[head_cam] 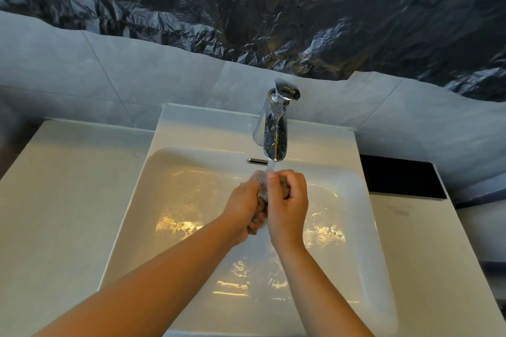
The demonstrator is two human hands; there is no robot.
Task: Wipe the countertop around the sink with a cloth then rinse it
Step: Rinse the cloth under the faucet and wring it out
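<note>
A bunched brown cloth is squeezed between both my hands over the white sink basin. My left hand grips its left side and lower end. My right hand closes over its top and right side. Water runs from the chrome faucet straight onto the cloth and my fingers. Most of the cloth is hidden inside my hands. The pale countertop lies on both sides of the sink.
A dark rectangular slab rests on the counter at the right, against the grey tiled wall. Crumpled dark plastic sheeting covers the wall above. A chrome overflow slot sits below the faucet.
</note>
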